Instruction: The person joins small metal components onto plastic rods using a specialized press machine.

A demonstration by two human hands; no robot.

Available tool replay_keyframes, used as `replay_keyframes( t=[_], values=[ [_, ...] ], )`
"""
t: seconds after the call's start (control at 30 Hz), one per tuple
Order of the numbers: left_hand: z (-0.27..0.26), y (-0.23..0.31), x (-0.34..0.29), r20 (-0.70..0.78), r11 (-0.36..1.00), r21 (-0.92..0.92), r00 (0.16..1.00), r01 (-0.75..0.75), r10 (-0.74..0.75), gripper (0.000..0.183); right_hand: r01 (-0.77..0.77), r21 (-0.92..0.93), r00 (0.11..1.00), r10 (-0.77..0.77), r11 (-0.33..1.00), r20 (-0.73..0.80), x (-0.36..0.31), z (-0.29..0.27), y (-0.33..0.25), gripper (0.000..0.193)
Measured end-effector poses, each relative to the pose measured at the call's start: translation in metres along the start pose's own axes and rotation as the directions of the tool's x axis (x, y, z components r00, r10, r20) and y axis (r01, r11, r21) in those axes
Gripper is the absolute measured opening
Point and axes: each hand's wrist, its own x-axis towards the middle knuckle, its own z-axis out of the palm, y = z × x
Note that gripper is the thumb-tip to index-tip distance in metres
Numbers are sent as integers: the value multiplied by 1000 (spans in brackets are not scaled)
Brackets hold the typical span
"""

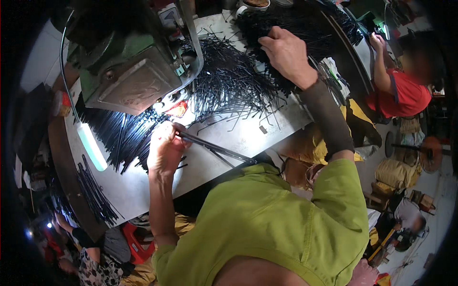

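Observation:
My left hand [164, 145] is closed around a few thin black rods [217, 149] in front of the green machine [129, 76]. Their far ends slant right toward my green shirt. At the upper right my right hand [288, 55] is raised over a dark heap of rods [253, 28], its fingers curled in. Whatever those fingers grip, if anything, cannot be made out. A large tangled pile of thin black rods [224, 81], some with bent ends, spreads between the two hands. Another dense bundle of rods [129, 133] lies left of my left hand, beneath the machine.
A lit tube lamp [91, 147] on a flexible neck hangs over the left of the white table [243, 136]. A separate bunch of rods [95, 190] lies near its left edge. A person in red [400, 93] works at the right. A red stool [136, 243] stands below the table.

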Motion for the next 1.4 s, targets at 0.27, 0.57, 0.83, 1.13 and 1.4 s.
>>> replay_keyframes(
  t=[0.27,0.57,0.83,1.13,1.4],
  values=[
    [-17,-3,-20,-74,939,-333,995,-85,64,18,488,219,840,-387,845,-381,17,15,-51,17],
    [3,-1,2,-216,980,-140,970,-144,112,25,203,655,941,-330,728,75,-11,38,-180,29],
    [2,-4,20,-272,932,309,922,-189,277,15,-651,759,759,-13,-7,651,2,44,-181,15],
    [-4,0,20,-201,790,550,875,-271,440,30,-574,810,813,31,-119,581,-2,52,-192,15],
    [-1,5,18,-198,818,517,895,-251,400,32,-573,800,813,-1,-176,582,-3,59,-194,17]
  ],
)
